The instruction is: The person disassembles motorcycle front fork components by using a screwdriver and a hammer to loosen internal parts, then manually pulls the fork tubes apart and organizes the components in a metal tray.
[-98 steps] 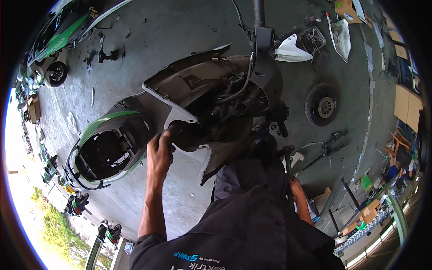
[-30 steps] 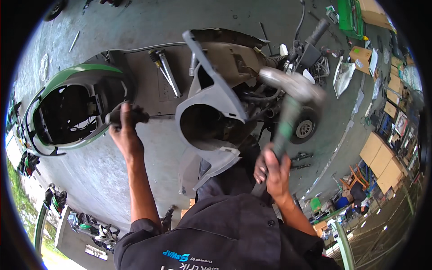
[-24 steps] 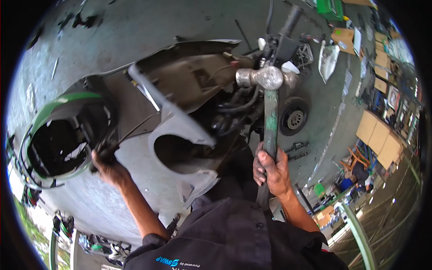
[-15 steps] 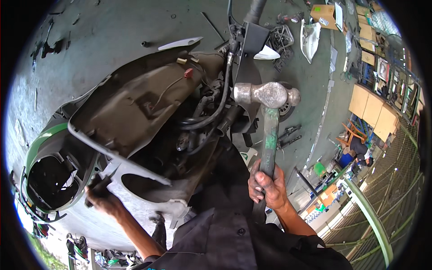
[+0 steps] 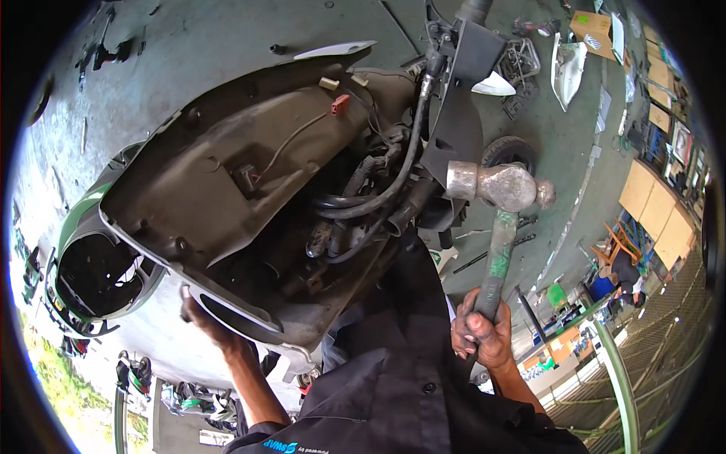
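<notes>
My right hand (image 5: 484, 337) grips a ball-peen hammer (image 5: 503, 242) by its worn, green-marked handle. The steel head is uppermost, to the right of the scooter's steering column. At the lower left edge of the scooter's pale body panel (image 5: 227, 306) is my left hand (image 5: 215, 325), thumb up and fingers curled. Its fingers are partly hidden, and I cannot make out what it holds. In front of me stands the stripped scooter, with a brown-grey inner cover (image 5: 219, 170), black cables (image 5: 412, 151) and a red connector (image 5: 341, 104) exposed. A round opening (image 5: 102, 276) shows at its left end.
White fairing pieces (image 5: 567, 72), a loose wheel (image 5: 508, 155) and a metal crate-like part (image 5: 522, 64) lie on the floor. A power drill (image 5: 106, 54) is at the far left. Cardboard boxes (image 5: 594, 34) and a bent-over person (image 5: 628, 280) are on the right.
The view has shifted, so the scooter sits differently in it. My left hand has moved against the panel's edge, and the dark pointed tool it held no longer shows. The hammer stays raised.
</notes>
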`<action>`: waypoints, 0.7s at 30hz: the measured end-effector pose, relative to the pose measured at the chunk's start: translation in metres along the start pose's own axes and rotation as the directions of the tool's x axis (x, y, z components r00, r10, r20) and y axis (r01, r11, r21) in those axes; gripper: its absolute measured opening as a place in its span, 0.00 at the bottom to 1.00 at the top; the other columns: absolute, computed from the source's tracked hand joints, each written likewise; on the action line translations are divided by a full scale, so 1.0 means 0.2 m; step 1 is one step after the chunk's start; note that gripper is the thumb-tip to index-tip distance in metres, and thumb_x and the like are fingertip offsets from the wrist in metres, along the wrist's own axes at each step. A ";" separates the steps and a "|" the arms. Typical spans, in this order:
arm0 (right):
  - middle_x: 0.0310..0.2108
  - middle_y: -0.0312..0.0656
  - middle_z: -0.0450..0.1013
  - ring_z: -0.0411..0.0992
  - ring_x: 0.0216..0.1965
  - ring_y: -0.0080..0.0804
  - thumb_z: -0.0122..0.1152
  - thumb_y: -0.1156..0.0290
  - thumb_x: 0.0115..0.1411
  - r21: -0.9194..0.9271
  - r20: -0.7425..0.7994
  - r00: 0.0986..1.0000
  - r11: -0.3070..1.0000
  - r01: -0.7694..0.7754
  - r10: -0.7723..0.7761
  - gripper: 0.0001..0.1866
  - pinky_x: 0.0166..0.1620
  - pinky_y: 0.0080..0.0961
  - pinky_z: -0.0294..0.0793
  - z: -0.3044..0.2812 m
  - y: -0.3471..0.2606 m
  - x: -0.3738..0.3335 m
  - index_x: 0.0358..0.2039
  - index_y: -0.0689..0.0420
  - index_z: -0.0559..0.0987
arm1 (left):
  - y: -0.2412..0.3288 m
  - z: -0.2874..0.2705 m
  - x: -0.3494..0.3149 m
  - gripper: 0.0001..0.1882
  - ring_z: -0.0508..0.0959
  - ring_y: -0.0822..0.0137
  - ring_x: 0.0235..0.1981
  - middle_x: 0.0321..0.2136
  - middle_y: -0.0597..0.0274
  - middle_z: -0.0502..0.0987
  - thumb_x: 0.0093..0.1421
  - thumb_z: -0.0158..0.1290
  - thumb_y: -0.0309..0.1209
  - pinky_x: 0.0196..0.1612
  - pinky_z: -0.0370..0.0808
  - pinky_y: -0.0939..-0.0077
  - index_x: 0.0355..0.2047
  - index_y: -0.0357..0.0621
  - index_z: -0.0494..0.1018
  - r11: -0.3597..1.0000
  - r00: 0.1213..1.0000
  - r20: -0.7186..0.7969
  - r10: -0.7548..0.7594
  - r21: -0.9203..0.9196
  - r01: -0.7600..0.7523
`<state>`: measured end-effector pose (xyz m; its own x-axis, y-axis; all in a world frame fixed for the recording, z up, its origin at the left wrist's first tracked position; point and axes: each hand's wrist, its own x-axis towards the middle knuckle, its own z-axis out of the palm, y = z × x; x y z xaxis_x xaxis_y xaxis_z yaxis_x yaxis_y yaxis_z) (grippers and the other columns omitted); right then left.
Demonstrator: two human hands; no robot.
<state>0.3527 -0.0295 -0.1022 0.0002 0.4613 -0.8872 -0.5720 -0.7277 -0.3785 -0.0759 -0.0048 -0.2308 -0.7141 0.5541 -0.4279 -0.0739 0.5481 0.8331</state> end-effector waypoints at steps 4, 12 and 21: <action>0.14 0.34 0.56 0.54 0.09 0.19 0.60 0.59 0.60 -0.065 0.004 0.999 0.997 0.038 -0.038 0.19 0.12 0.20 0.59 -0.03 0.02 -0.02 0.36 0.59 0.64 | 0.13 -0.06 0.13 0.21 0.75 0.61 0.47 0.41 0.52 0.78 0.66 0.44 0.41 0.58 0.66 0.63 0.47 0.35 0.71 0.974 0.998 -0.030 0.055 -0.219 -0.060; 0.16 0.36 0.60 0.58 0.12 0.19 0.62 0.63 0.60 -0.017 0.048 0.999 1.000 0.004 -0.003 0.17 0.14 0.19 0.60 -0.05 0.03 -0.08 0.36 0.60 0.66 | 0.21 -0.14 0.13 0.22 0.75 0.58 0.49 0.44 0.51 0.77 0.66 0.42 0.43 0.58 0.68 0.60 0.46 0.35 0.72 0.981 0.976 0.129 0.176 -0.102 -0.164; 0.16 0.35 0.61 0.58 0.12 0.19 0.61 0.62 0.60 -0.034 0.067 0.998 0.999 -0.019 0.022 0.18 0.15 0.20 0.60 -0.07 0.10 -0.11 0.36 0.60 0.65 | 0.30 0.08 -0.10 0.24 0.74 0.54 0.51 0.48 0.47 0.75 0.64 0.47 0.43 0.46 0.77 0.57 0.51 0.34 0.69 0.988 0.991 0.004 0.133 -0.084 -0.132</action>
<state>0.3529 -0.0628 -0.0936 -0.0674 0.4785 -0.8755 -0.5436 -0.7534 -0.3699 -0.0546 0.0264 -0.1772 -0.7149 0.6244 -0.3147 -0.0374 0.4153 0.9089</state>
